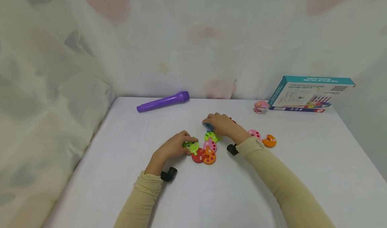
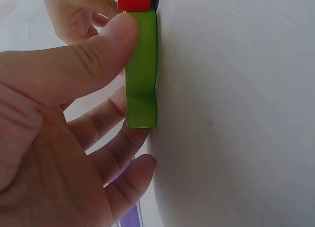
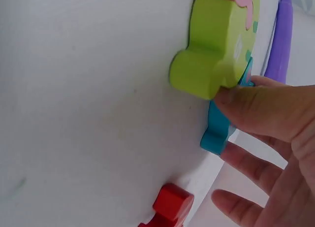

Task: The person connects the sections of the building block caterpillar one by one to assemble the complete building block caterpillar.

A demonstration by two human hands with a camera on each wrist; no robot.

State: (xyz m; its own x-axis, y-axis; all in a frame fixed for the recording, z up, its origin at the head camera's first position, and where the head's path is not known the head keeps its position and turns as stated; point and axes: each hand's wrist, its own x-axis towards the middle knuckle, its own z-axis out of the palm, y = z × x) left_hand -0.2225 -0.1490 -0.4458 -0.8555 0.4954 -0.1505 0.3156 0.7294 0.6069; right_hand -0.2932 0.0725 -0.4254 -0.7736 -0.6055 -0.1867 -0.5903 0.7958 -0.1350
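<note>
1. A short curved chain of numbered puzzle pieces lies mid-table (image 1: 239,191): the green head piece (image 1: 193,147), the red piece (image 1: 198,156) marked 2, the orange piece (image 1: 209,157) marked 3, the pink piece (image 1: 210,146) marked 4 and a striped green piece (image 1: 211,137). These five look joined, so this end seems done.

2. The left hand (image 1: 174,145) is at the chain's start, its grip narrow on the green head piece, thumb on one edge and fingers along the other; it seems to steady the row.

3. The right hand (image 1: 224,124) is at the other end, its grip holding the blue piece (image 3: 216,131) between thumb and fingers. The blue piece sits against the striped green piece; whether it is fully locked in, I cannot tell. This looks like the step in hand.

4. Left over, apart from the chain: a red piece (image 3: 173,202) just beyond the right hand, a spotted pink piece (image 1: 254,133) partly behind the right sleeve (image 1: 272,174), and an orange end piece (image 1: 269,141) marked 10. More may be hidden behind that arm.

5. By these signs, the chain is roughly half built.
</note>
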